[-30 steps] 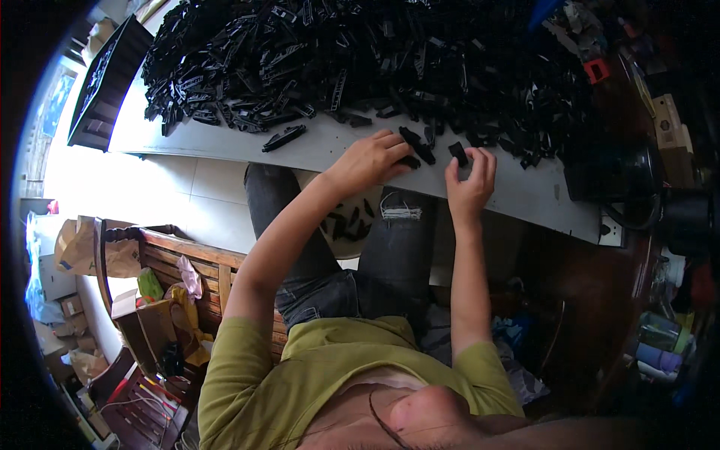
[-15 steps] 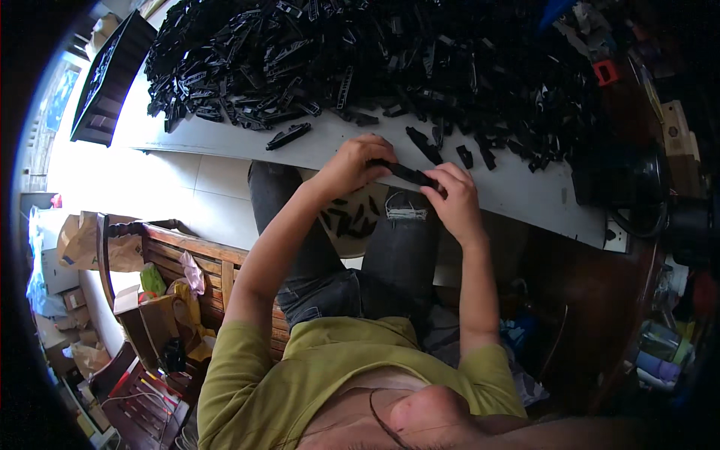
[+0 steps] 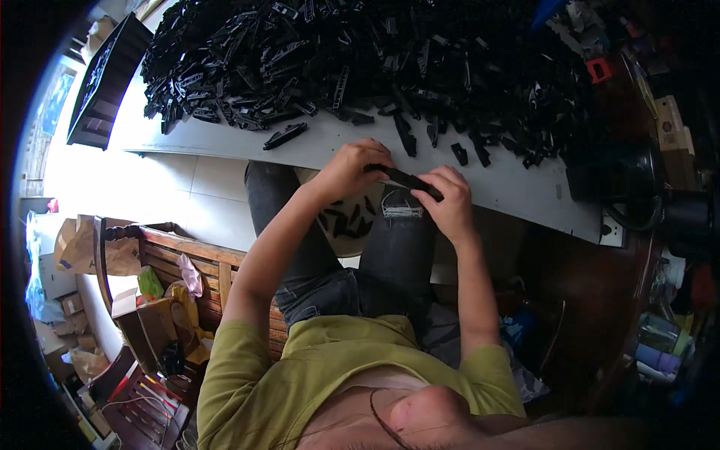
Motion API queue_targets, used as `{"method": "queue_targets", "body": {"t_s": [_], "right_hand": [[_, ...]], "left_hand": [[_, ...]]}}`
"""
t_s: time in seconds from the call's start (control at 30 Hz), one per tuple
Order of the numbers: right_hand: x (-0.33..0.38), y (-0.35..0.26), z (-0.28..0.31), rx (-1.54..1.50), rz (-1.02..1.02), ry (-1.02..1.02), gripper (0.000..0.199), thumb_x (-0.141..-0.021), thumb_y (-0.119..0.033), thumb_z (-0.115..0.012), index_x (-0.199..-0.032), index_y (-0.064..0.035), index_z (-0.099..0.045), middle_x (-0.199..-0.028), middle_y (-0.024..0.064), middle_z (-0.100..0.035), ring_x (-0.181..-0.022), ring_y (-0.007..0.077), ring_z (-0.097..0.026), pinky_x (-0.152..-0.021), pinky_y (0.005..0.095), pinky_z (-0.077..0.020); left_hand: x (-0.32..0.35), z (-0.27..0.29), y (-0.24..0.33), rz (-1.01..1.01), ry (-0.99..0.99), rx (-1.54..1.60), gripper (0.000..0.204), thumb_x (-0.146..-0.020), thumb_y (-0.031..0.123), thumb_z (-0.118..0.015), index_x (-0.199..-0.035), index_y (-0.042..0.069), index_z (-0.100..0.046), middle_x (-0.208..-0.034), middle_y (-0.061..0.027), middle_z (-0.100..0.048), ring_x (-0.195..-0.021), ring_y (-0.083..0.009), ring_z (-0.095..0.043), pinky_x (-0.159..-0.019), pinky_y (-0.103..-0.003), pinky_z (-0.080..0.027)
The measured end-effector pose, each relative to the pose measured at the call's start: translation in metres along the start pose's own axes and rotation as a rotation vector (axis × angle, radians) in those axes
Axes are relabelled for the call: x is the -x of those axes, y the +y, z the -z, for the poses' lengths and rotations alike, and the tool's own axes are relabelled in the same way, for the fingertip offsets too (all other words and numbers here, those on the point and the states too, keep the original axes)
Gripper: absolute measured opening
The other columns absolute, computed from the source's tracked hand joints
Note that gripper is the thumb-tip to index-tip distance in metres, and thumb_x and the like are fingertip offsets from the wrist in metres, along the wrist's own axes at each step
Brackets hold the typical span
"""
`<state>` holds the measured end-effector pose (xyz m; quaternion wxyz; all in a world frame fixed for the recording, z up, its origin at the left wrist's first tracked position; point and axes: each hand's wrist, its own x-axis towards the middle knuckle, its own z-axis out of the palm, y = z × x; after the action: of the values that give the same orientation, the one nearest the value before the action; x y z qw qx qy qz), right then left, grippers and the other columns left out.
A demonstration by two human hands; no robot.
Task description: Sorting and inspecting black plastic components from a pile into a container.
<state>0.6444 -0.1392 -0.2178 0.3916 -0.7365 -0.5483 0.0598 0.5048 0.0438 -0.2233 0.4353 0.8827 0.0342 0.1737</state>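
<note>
A long, narrow black plastic piece (image 3: 403,178) is held between my two hands, over the near edge of the table. My left hand (image 3: 356,169) grips its left end, fingers curled round it. At its other end, my right hand (image 3: 448,196) pinches it between thumb and fingers. Just beyond my hands, loose black plastic parts (image 3: 406,136) lie on the white tabletop (image 3: 330,135). A single long black part (image 3: 286,136) rests apart on the left. Behind these spreads a large heap of similar black parts (image 3: 300,67).
A black crate (image 3: 109,82) stands at the table's left end. Below my hands, between my knees, a round container holds more black pieces (image 3: 352,219). A wooden bench (image 3: 195,262) with bags and a cardboard box is at left. A red item (image 3: 599,70) sits at far right.
Both hands still hold the black piece, with the right hand shifted slightly left and down. The view has moved slightly. One loose part near the table's middle now lies at a steeper angle.
</note>
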Motion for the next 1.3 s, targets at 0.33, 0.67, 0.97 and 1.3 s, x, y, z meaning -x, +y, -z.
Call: {"method": "queue_targets", "body": {"t_s": [0.33,0.67,0.97,1.3], "right_hand": [[-0.007,0.004,-0.008,-0.039,0.149,-0.073,0.025,-0.071,-0.015,-0.078,-0.089,-0.0024,-0.066,-0.091,0.0081,-0.058,-0.088,0.0271,-0.056,-0.074,0.0388,-0.0463],[-0.005,0.037,0.006,0.241,-0.063,0.349,0.023,-0.091,-0.013,-0.059,-0.114,-0.0080,-0.060,-0.095,0.0089,-0.059,-0.078,0.0245,-0.060,-0.069,0.0337,-0.0503],[-0.003,0.006,0.005,-0.504,-0.415,0.094,0.034,-0.087,-0.008,-0.064,-0.121,-0.0034,-0.060,-0.087,0.0051,-0.060,-0.068,0.0099,-0.053,-0.056,0.0214,-0.0432],[-0.002,0.017,0.016,-0.070,-0.069,-0.033,0.027,-0.070,-0.007,-0.078,-0.094,0.0022,-0.068,-0.089,0.0101,-0.060,-0.080,0.0257,-0.061,-0.068,0.0337,-0.0491]], "left_hand": [[0.012,0.008,0.000,-0.089,-0.051,-0.052,0.025,-0.071,0.003,-0.071,-0.097,0.002,-0.068,-0.098,-0.0128,-0.065,-0.094,-0.0319,-0.061,-0.082,-0.040,-0.050],[-0.037,-0.009,0.004,-0.205,0.155,-0.777,0.027,-0.079,0.009,-0.065,-0.106,0.007,-0.060,-0.105,-0.0075,-0.059,-0.106,-0.0268,-0.053,-0.086,-0.038,-0.045],[-0.005,-0.014,0.011,-0.163,-0.008,-0.196,0.027,-0.075,0.006,-0.068,-0.100,0.005,-0.059,-0.100,-0.0104,-0.060,-0.098,-0.0313,-0.057,-0.083,-0.040,-0.047],[-0.008,-0.009,0.002,0.108,-0.019,0.149,0.025,-0.071,-0.005,-0.070,-0.094,-0.001,-0.062,-0.101,-0.0111,-0.064,-0.093,-0.0275,-0.063,-0.078,-0.034,-0.050]]}}
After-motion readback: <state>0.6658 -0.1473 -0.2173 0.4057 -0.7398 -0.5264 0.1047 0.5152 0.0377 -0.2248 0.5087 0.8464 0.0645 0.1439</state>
